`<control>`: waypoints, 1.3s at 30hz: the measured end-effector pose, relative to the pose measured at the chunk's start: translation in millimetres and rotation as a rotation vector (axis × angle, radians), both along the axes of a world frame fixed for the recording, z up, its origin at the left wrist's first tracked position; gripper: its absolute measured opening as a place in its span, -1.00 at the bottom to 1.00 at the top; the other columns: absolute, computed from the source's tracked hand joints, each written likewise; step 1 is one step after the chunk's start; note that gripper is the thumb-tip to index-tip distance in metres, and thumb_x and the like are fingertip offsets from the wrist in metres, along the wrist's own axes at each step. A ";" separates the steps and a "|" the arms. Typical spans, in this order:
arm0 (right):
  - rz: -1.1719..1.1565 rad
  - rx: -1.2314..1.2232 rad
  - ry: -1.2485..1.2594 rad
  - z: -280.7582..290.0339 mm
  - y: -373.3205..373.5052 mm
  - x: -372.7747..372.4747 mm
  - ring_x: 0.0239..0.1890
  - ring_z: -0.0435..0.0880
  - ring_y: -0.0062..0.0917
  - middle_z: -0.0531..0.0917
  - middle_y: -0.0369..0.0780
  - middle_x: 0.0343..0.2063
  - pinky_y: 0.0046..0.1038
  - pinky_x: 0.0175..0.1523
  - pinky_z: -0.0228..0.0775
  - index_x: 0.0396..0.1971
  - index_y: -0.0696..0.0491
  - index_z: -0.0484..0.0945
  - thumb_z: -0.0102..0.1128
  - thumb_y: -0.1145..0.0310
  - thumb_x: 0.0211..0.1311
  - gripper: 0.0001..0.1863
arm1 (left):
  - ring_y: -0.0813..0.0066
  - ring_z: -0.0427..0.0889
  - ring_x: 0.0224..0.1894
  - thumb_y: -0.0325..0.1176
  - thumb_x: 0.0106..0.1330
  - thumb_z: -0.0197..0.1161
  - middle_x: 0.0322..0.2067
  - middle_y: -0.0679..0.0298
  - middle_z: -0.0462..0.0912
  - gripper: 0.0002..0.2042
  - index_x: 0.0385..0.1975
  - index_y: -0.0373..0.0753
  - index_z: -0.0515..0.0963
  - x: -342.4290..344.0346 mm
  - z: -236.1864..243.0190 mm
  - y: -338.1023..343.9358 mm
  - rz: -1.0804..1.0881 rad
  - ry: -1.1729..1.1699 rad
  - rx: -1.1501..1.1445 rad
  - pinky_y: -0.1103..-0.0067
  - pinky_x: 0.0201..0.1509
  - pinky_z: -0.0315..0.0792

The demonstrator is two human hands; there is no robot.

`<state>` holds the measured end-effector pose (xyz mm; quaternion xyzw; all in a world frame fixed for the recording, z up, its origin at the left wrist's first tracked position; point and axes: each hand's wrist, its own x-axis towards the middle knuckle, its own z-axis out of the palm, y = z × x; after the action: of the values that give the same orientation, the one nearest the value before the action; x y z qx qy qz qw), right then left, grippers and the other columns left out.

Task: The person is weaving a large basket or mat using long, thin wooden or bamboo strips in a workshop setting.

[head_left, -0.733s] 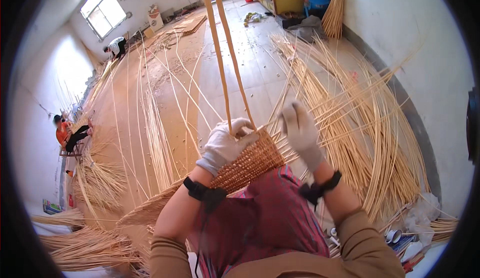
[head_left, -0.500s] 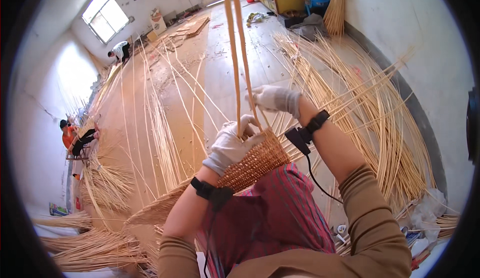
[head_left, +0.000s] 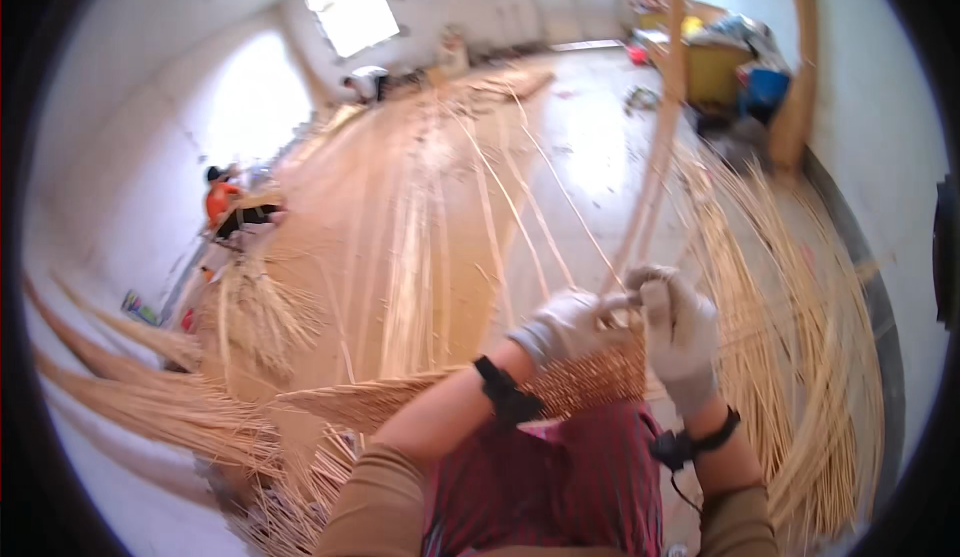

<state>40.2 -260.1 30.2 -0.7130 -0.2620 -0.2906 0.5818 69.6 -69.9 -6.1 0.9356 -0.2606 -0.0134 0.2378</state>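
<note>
A long woven wicker piece (head_left: 600, 382) slopes across my lap, its right end raised and covered in part by my hands. My left hand (head_left: 578, 327), in a pale work glove, closes on the upper edge near that end. Close beside it, my gloved right hand (head_left: 682, 335) has its fingers curled and pinched at the base of the long wicker rods (head_left: 650, 192). These rods rise from the right corner of the weave and lean far up to the right. Motion blur hides exactly how the fingertips grip.
Loose rods (head_left: 800, 357) lie on the floor at right; bundled rods (head_left: 170, 407) lie at left. Strands stretch ahead over the brown floor (head_left: 370, 247). A seated person (head_left: 235, 202) works at left, another bends (head_left: 368, 82) farther back. A blue bucket (head_left: 765, 89) stands at back right.
My right hand has come down to the weave's right corner, beside my left. The upright rods now lean to the right. The whole view has swung left.
</note>
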 end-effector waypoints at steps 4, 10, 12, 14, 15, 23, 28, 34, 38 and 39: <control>0.100 -0.044 -0.090 13.2 28.1 8.2 -0.33 0.77 -0.49 0.67 -0.04 0.06 -0.47 -0.28 0.61 0.39 0.11 0.25 0.11 0.32 0.42 -0.41 | 0.02 0.74 -0.20 0.04 0.27 0.33 -0.28 0.03 0.76 -0.51 0.13 -0.06 0.57 5.3 -12.5 -0.1 -0.075 -0.027 -0.034 0.26 -0.05 0.59; 0.234 0.660 0.264 -60.3 -6.0 44.2 -0.65 0.28 -0.80 0.26 -0.47 -0.68 -0.71 -0.57 0.16 0.06 0.01 0.44 0.07 0.37 0.51 -0.79 | -0.09 0.70 -0.32 0.07 0.21 0.38 -0.47 0.02 0.68 -0.42 0.21 0.04 0.48 0.7 -0.8 -0.8 -0.047 0.033 0.046 0.20 -0.18 0.54; 0.101 1.035 0.510 -92.7 -14.3 44.5 -0.67 0.18 -0.78 0.21 -0.46 -0.68 -0.68 -0.60 0.07 0.02 0.01 0.48 0.08 0.25 0.57 -0.80 | -0.05 0.71 -0.35 0.09 0.21 0.38 -0.52 0.08 0.68 -0.46 0.19 0.16 0.46 -0.2 4.8 -1.6 -0.022 0.062 0.105 0.20 -0.20 0.52; 0.158 1.036 0.440 -115.4 -21.9 42.9 -0.67 0.16 -0.77 0.18 -0.46 -0.68 -0.67 -0.61 0.03 0.01 0.00 0.50 0.06 0.24 0.58 -0.80 | -0.05 0.70 -0.36 0.10 0.22 0.37 -0.53 0.09 0.67 -0.46 0.19 0.17 0.45 -2.6 4.5 -7.6 -0.040 0.035 0.064 0.20 -0.20 0.52; 0.074 1.135 0.509 -122.0 -23.0 42.7 -0.67 0.13 -0.75 0.15 -0.46 -0.67 -0.66 -0.62 0.00 0.00 0.00 0.53 0.05 0.22 0.59 -0.79 | -0.05 0.70 -0.36 0.12 0.22 0.37 -0.54 0.09 0.67 -0.46 0.18 0.19 0.45 -4.1 3.4 -9.5 -0.061 0.044 0.050 0.19 -0.21 0.51; 0.167 1.053 0.545 -128.1 -25.5 46.3 -0.62 0.22 -0.80 0.18 -0.47 -0.62 -0.69 -0.66 -0.05 0.11 -0.01 0.49 0.03 0.18 0.60 -0.72 | -0.17 0.65 -0.32 0.08 0.36 0.28 -0.46 -0.02 0.66 -0.61 -0.01 -0.02 0.46 -9.5 -13.5 -25.4 0.083 -0.011 -0.104 0.10 -0.20 0.45; 0.196 0.968 0.664 -128.1 -33.1 37.5 -0.52 0.49 -0.85 0.42 -0.48 -0.55 -0.75 -0.68 0.00 0.13 -0.03 0.48 0.09 0.14 0.56 -0.69 | -0.18 0.65 -0.30 0.02 0.35 0.29 -0.44 -0.01 0.66 -0.66 -0.10 -0.07 0.49 -13.6 -9.3 -19.5 0.095 0.002 -0.108 0.11 -0.22 0.45; 0.259 0.956 0.551 -102.5 -17.7 16.9 -0.59 0.56 -0.69 0.42 -0.41 -0.64 -0.69 -0.73 0.12 0.06 -0.03 0.49 -0.01 0.12 0.61 -0.72 | -0.09 0.65 -0.37 -0.06 0.36 0.30 -0.50 0.07 0.62 -0.73 -0.11 -0.04 0.50 -44.2 15.4 0.1 0.007 -0.020 -0.149 0.17 -0.28 0.48; 0.289 0.941 0.587 -86.9 -3.9 -16.3 -0.53 0.59 -0.67 0.44 -0.40 -0.60 -0.71 -0.67 0.18 0.05 -0.04 0.49 -0.02 0.08 0.61 -0.70 | -0.06 0.60 -0.47 -0.10 0.33 0.32 -0.61 0.05 0.52 -0.77 -0.21 -0.06 0.50 -75.4 27.5 20.1 -0.012 -0.108 -0.281 0.19 -0.38 0.43; 0.241 0.914 0.626 -84.5 -3.0 -23.4 -0.53 0.59 -0.67 0.44 -0.40 -0.60 -0.71 -0.67 0.18 0.05 -0.04 0.49 -0.02 0.08 0.61 -0.70 | -0.06 0.60 -0.47 -0.10 0.33 0.32 -0.61 0.05 0.52 -0.77 -0.21 -0.06 0.50 -79.7 28.3 21.7 0.001 -0.057 -0.307 0.19 -0.38 0.43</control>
<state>16.8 -263.1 -54.3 -0.4059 -0.0040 -0.0809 0.9103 -10.1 -48.2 22.3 0.8884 -0.2660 0.0531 0.3705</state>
